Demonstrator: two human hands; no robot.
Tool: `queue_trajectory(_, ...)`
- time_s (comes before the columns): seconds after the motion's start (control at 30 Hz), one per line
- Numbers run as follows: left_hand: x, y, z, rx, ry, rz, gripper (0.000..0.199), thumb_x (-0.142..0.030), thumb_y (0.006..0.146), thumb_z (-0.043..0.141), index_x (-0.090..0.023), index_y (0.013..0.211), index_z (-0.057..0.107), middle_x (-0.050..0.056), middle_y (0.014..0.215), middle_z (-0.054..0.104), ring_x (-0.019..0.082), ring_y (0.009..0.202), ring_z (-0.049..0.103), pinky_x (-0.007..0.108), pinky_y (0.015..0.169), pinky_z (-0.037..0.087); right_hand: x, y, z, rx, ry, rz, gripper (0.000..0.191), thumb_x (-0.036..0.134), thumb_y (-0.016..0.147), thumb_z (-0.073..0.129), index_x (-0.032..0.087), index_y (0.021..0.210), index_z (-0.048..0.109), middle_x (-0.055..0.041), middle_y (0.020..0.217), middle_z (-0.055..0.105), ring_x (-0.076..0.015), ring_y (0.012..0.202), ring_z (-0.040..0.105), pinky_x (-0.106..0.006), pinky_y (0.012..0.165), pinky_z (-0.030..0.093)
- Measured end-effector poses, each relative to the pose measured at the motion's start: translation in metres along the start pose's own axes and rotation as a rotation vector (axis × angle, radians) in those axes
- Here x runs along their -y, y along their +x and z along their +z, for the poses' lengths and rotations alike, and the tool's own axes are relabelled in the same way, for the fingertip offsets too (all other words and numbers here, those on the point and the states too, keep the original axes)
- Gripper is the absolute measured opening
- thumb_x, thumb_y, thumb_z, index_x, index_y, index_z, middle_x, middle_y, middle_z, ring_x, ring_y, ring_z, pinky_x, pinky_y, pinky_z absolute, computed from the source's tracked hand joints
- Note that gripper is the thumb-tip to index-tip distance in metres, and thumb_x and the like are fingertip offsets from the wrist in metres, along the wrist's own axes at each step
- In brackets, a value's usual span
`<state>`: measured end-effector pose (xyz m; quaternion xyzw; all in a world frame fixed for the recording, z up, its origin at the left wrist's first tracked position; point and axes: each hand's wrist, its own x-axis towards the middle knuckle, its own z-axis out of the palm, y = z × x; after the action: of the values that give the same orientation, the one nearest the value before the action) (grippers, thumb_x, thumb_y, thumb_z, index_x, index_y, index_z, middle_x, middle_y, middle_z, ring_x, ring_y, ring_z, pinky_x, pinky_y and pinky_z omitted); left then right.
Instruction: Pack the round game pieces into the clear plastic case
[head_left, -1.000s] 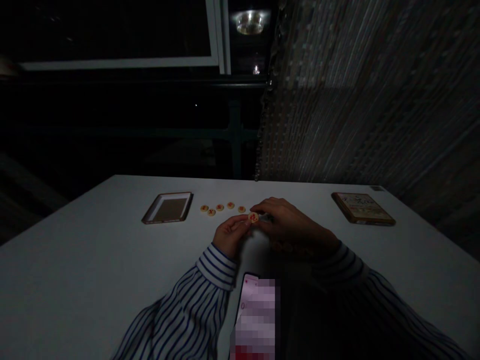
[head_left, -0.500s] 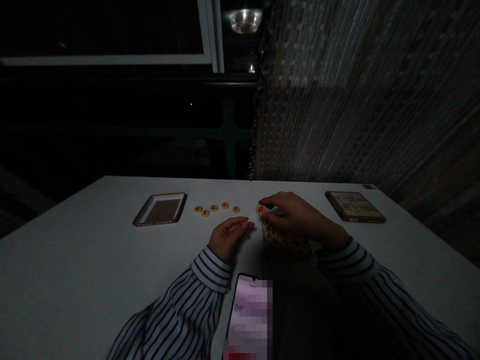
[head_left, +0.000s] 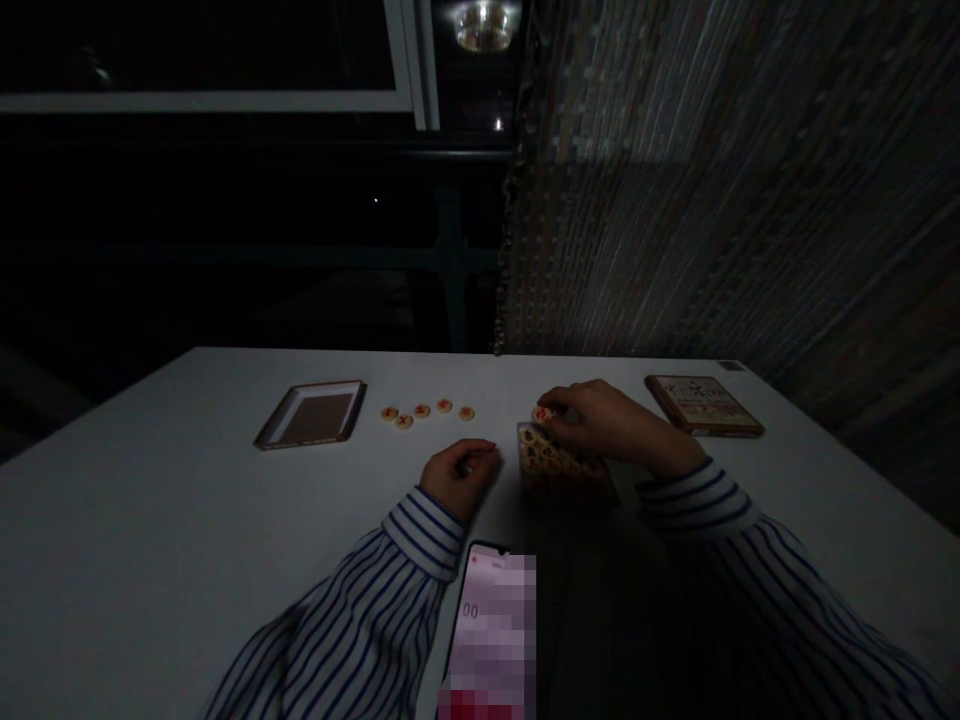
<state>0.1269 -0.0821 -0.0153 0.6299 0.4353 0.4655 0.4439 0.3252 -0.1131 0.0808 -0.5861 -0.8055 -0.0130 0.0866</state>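
A round xiangqi piece (head_left: 541, 413) with a red character is pinched between the thumb and fingers of my right hand (head_left: 596, 418). That hand hovers at the back edge of a box of xiangqi pieces (head_left: 551, 464), covering its right part. Inside the box the pieces lie in rows, some with dark and some with red characters. Left of the box, my left hand (head_left: 459, 476) is loosely closed, thumb and forefinger curled together with nothing visible in them. Several loose red-marked pieces (head_left: 422, 411) lie face up beyond it on the white table (head_left: 187, 520).
An open shallow box lid (head_left: 349, 432) lies at the left. On the right is a flat printed box (head_left: 705, 405). A phone (head_left: 487, 630) with a lit screen rests in front of me. A bead curtain (head_left: 637, 200) hangs behind the dimly lit table.
My right hand has shifted slightly right with the piece, uncovering more of the box's left side. The fingers of my left hand have curled in more. The view has moved a little.
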Motion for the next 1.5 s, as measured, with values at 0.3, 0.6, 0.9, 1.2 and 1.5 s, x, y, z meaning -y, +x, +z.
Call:
queue_trajectory(0.3, 0.002, 0.0, 0.0, -0.009, -0.027, -0.002, 0.02, -0.03, 0.059, 0.065, -0.015, 0.071, 0.067, 0.004, 0.06, 0.062, 0.013, 0.055, 0.051, 0.025, 0.055, 0.04, -0.008, 0.001, 0.011, 0.106, -0.047, -0.008, 0.029, 0.033, 0.079, 0.046, 0.019, 0.099, 0.062, -0.007, 0.093, 0.066, -0.0201, 0.085, 0.058, -0.029, 0.073, 0.039)
queue_trajectory(0.6, 0.008, 0.002, 0.001, -0.005, -0.024, -0.006, 0.023, -0.032, 0.058, 0.065, -0.015, 0.072, 0.067, 0.001, 0.054, 0.056, 0.011, 0.051, 0.047, 0.024, 0.051, 0.037, -0.012, 0.002, 0.022, 0.227, -0.046, 0.026, 0.029, 0.029, 0.077, 0.046, 0.022, 0.099, 0.064, -0.0073, 0.091, 0.067, -0.021, 0.084, 0.06, -0.029, 0.068, 0.039)
queue_trajectory(0.9, 0.008, 0.002, 0.001, 0.012, 0.014, -0.025, 0.024, -0.035, 0.059, 0.064, -0.015, 0.073, 0.068, 0.001, 0.054, 0.056, 0.011, 0.051, 0.046, 0.023, 0.05, 0.035, -0.009, 0.002, 0.021, 0.278, -0.08, 0.016, 0.028, 0.026, 0.074, 0.046, 0.021, 0.095, 0.064, -0.0069, 0.09, 0.067, -0.0206, 0.081, 0.06, -0.029, 0.066, 0.039)
queue_trajectory(1.2, 0.005, 0.001, -0.001, 0.022, 0.061, -0.016, 0.024, -0.035, 0.06, 0.064, -0.016, 0.075, 0.068, 0.001, 0.055, 0.056, 0.011, 0.052, 0.047, 0.023, 0.051, 0.037, -0.01, 0.001, 0.02, 0.292, -0.057, 0.033, 0.027, 0.027, 0.073, 0.048, 0.023, 0.094, 0.065, -0.006, 0.089, 0.067, -0.021, 0.081, 0.061, -0.029, 0.066, 0.04)
queue_trajectory(1.5, 0.009, 0.002, 0.001, 0.012, 0.023, -0.003, 0.023, -0.033, 0.06, 0.065, -0.015, 0.073, 0.068, 0.001, 0.054, 0.056, 0.011, 0.051, 0.048, 0.023, 0.049, 0.037, -0.012, 0.001, 0.02, 0.259, -0.056, -0.03, 0.03, 0.026, 0.076, 0.046, 0.024, 0.1, 0.063, -0.0056, 0.096, 0.066, -0.0215, 0.086, 0.06, -0.03, 0.07, 0.04)
